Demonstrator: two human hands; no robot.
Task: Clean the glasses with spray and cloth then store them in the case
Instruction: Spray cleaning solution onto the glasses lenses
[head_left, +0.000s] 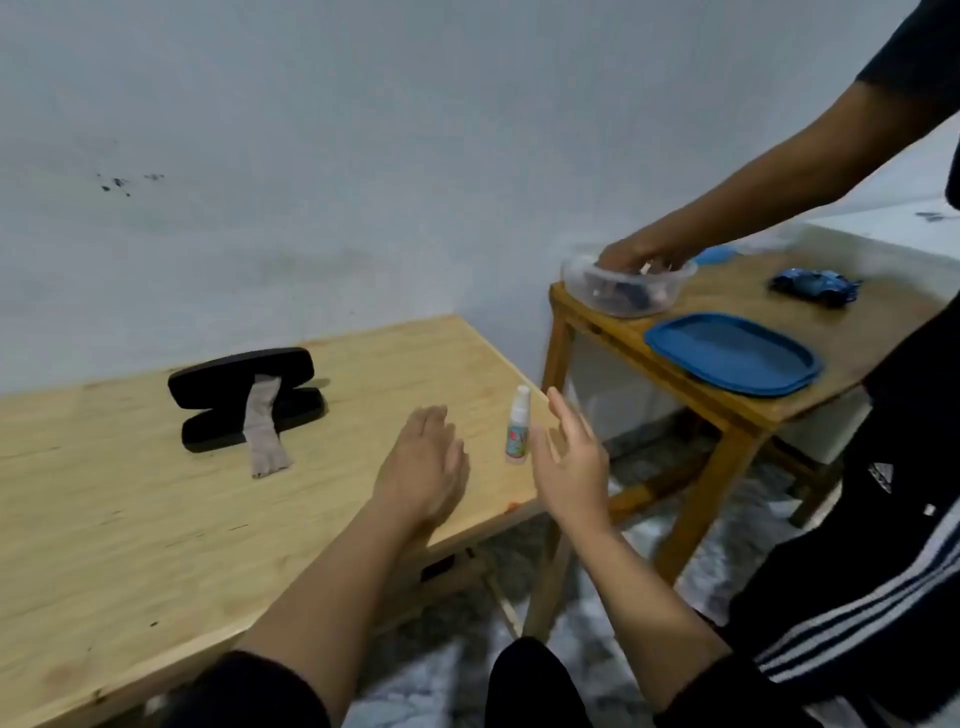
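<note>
A black glasses case (244, 395) lies open on the light wooden table (130, 519), toward the back. A grey cloth (264, 431) hangs out of it onto the tabletop. No glasses are visible. A small white spray bottle (517, 426) stands upright near the table's right edge. My left hand (426, 462) rests flat over the table, fingers apart, just left of the bottle. My right hand (569, 457) hovers open just right of the bottle, beyond the table edge, palm toward it. Neither hand touches the bottle.
A second wooden table (769, 405) stands to the right with a clear bowl (623, 291), a blue lid (732, 353) and a blue toy car (813, 286). Another person in black striped clothes (883, 571) reaches a hand (634, 254) into the bowl.
</note>
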